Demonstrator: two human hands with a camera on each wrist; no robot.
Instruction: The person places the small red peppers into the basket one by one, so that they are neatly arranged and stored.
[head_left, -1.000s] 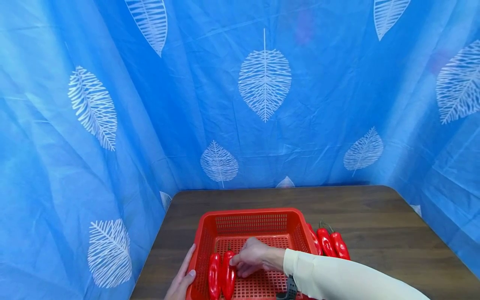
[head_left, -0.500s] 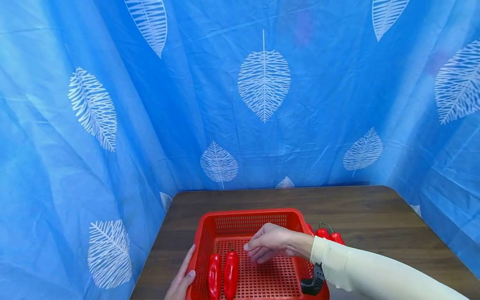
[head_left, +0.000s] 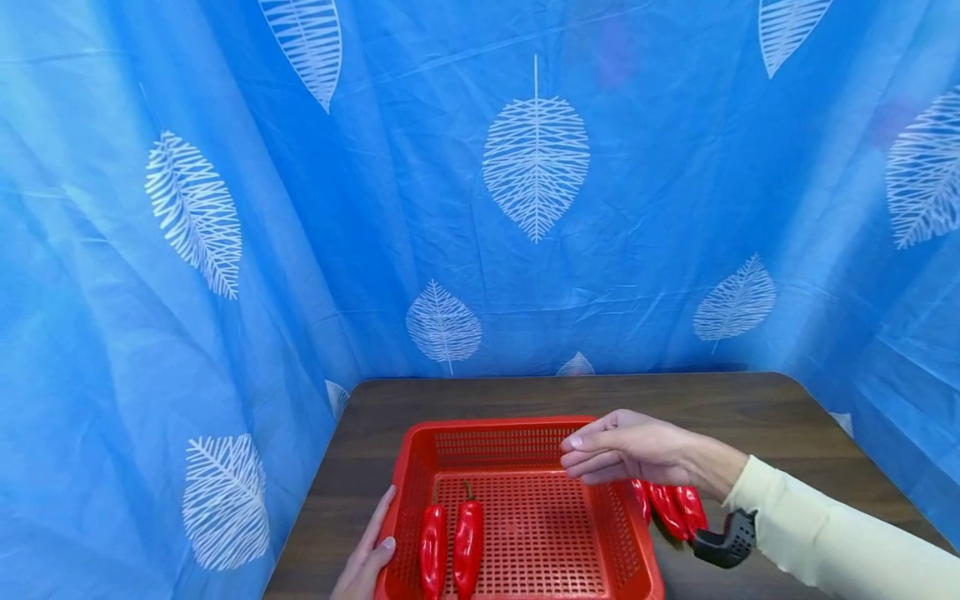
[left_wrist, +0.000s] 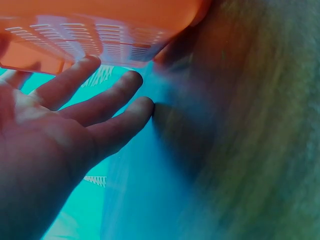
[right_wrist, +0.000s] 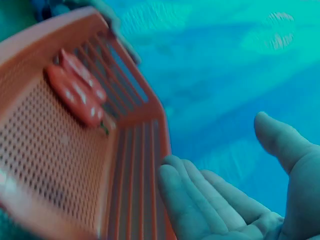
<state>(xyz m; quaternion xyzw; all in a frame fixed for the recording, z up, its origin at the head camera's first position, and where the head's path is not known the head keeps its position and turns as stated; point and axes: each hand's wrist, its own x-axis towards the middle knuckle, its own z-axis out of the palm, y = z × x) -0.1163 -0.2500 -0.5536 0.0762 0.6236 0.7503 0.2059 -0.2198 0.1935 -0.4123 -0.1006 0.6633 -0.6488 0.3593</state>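
On the left part of the worktop (head_left: 720,412) stands a red basket (head_left: 540,546) with slotted walls and a perforated floor, its near end running out of the head view. Inside, at the left, lie two red peppers, the left pepper (head_left: 432,546) just beside the left wall and the right pepper (head_left: 468,550) next to it, a narrow gap between them. Both lie lengthwise, green stems at the far end.

The left hand (head_left: 366,554) rests at the basket's left side, thumb at the rim, fingers along the outside of the wall. In the left wrist view those fingers are extended and spread, so its grip is loose and curled round nothing.

The right hand (head_left: 637,450) is raised over the basket's right wall, fingertips above the inside and well apart from the two peppers. Its grip is relaxed and holds nothing: the fingers are nearly straight and the thumb stands away from them. A pale sleeve (head_left: 847,529) covers the forearm, and a black device (head_left: 726,543) sits at the wrist.

Right of the basket, more peppers (head_left: 667,510) lie close together, partly hidden by the right hand. A blue curtain (head_left: 375,225) with white leaf prints hangs beyond the far edge.
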